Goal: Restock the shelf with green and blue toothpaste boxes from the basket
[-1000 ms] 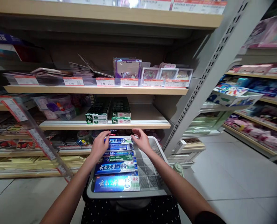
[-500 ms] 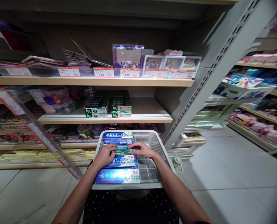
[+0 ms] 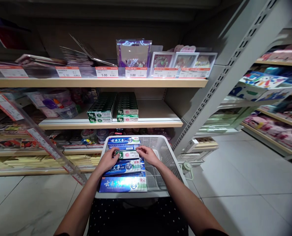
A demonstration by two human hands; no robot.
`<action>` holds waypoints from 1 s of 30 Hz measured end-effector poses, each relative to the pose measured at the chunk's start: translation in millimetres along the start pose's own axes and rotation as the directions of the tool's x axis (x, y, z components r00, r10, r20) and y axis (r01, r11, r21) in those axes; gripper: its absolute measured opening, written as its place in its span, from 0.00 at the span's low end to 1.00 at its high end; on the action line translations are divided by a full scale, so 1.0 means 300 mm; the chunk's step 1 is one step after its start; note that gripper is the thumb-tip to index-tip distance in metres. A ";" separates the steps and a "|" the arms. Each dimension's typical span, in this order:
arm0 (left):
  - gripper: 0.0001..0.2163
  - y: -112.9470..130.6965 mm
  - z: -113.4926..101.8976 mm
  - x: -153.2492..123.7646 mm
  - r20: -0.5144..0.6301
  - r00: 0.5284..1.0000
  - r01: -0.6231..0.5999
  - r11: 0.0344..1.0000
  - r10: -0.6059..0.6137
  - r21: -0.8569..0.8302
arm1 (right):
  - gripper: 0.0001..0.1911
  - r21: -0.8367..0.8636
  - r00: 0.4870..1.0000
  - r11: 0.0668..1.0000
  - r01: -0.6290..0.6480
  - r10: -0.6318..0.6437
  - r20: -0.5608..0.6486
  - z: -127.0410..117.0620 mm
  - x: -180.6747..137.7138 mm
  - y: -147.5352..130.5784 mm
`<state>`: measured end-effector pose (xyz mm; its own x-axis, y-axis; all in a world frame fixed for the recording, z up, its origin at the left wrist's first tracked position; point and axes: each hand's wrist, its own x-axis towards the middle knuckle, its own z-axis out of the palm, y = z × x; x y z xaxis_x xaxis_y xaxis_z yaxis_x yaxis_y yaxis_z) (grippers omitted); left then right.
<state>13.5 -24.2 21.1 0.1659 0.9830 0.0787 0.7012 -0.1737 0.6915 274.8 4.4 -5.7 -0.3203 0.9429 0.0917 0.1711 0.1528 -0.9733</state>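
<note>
Both hands grip a green-and-white toothpaste box (image 3: pixel 128 155) by its ends, its lettered white side facing me. My left hand (image 3: pixel 108 160) is closed on the green end, and my right hand (image 3: pixel 148 155) pinches the other end. The box is over a light grey plastic basket (image 3: pixel 158 195), which sits at my lap. Blue toothpaste boxes (image 3: pixel 123 184) lie in rows down the basket's left side, in front of and behind the held box. The basket's right side shows its bare mesh bottom.
Ahead, a middle shelf (image 3: pixel 158 124) bears two rows of green-and-white toothpaste boxes (image 3: pixel 126 104). Above it, a shelf with price tags (image 3: pixel 135 72) holds flat packets and framed items. A slotted metal upright (image 3: pixel 209 88) rises at the right. A slanted price-tag strip (image 3: pixel 45 142) is at the left.
The held toothpaste box has turned from its green side to its white lettered side and risen slightly. Both hands have stayed at its ends. The camera view has shifted slightly.
</note>
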 end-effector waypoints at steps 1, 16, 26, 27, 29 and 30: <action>0.16 -0.006 0.000 0.001 0.011 1.000 0.006 1.000 -0.006 -0.005 | 0.17 0.009 1.000 1.000 -0.006 0.006 -0.013 0.003 0.002 0.002; 0.18 -0.022 0.009 0.009 -0.026 0.991 0.124 0.962 -0.134 -0.245 | 0.30 0.131 0.994 0.986 -0.108 0.104 0.033 -0.007 -0.006 -0.013; 0.18 -0.001 -0.001 0.002 -0.050 0.990 0.115 0.968 -0.129 -0.221 | 0.29 0.109 0.995 0.989 -0.102 0.103 -0.007 -0.001 0.001 0.017; 0.18 0.001 -0.003 0.001 -0.046 0.990 0.119 0.969 -0.132 -0.214 | 0.29 0.106 0.995 0.989 -0.102 0.104 -0.006 -0.002 0.001 0.016; 0.18 0.003 -0.007 0.001 -0.033 0.990 0.129 0.970 -0.139 -0.207 | 0.28 0.100 0.995 0.989 -0.104 0.105 0.002 -0.005 -0.001 0.009; 0.18 0.002 -0.007 0.001 -0.025 0.990 0.134 0.969 -0.142 -0.207 | 0.27 0.098 0.994 0.990 -0.105 0.105 0.006 -0.007 -0.002 0.004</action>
<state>12.6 -23.8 23.2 0.0470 0.9989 -0.0021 0.5586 -0.0245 0.8291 277.1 4.6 -6.6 -0.3066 0.9518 -0.0124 0.1119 0.0231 -0.9935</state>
